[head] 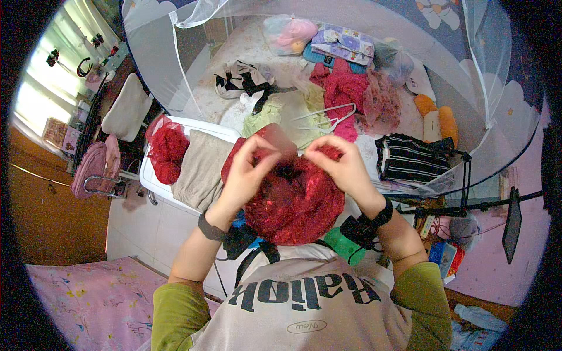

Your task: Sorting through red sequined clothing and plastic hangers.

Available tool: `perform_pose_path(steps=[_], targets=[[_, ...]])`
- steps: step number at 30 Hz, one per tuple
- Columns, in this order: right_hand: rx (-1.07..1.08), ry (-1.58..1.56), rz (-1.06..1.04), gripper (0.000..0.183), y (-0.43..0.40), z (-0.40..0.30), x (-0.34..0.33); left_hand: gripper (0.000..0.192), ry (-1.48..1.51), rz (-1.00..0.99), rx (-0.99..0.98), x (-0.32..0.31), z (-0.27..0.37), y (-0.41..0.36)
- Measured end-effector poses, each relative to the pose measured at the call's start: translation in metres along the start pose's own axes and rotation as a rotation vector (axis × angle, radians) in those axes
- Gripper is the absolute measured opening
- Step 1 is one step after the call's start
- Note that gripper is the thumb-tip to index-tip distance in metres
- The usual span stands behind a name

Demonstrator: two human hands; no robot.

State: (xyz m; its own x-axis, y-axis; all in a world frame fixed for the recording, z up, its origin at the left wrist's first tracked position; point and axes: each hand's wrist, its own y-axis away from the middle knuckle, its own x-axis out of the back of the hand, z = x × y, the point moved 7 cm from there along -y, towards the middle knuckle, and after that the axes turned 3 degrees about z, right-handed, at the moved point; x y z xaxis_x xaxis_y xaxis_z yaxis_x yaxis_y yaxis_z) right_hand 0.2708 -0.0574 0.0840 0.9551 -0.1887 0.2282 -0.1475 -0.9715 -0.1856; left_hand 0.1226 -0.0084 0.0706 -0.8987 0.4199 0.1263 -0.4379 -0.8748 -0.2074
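Observation:
A dark red, glittery garment of sheer fabric hangs bunched in front of my chest. My left hand pinches its upper edge between thumb and fingers. A short way to the right, my right hand grips the same edge, with some red cloth showing behind the fingers. Part of the fabric between the hands is blurred. Just beyond them, a white plastic clothes hanger lies on a pale yellow-green garment and a bright pink one.
On the left, a white table bears a red tulle bundle and folded beige knitwear. Mosquito netting encloses the bed ahead. A black striped cloth item lies right, near a black metal arm. A green cylinder is by my waist.

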Motion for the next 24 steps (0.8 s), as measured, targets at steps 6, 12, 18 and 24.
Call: perform_pose_path(steps=[6,12,18,24], targets=[[-0.133,-0.171,0.316,0.019,-0.007,0.036,0.077,0.005,0.059,0.229,0.046,0.064,-0.003,-0.017],[-0.069,-0.229,0.503,0.029,-0.002,0.058,0.143,0.004,-0.138,0.329,0.010,0.128,-0.014,-0.027],[-0.112,-0.246,0.575,0.020,0.002,0.092,0.174,0.013,-0.809,0.239,-0.107,0.120,0.000,-0.046],[0.072,0.178,0.075,0.052,-0.033,0.049,0.051,0.013,-0.335,-0.251,-0.001,0.039,-0.016,-0.071]])
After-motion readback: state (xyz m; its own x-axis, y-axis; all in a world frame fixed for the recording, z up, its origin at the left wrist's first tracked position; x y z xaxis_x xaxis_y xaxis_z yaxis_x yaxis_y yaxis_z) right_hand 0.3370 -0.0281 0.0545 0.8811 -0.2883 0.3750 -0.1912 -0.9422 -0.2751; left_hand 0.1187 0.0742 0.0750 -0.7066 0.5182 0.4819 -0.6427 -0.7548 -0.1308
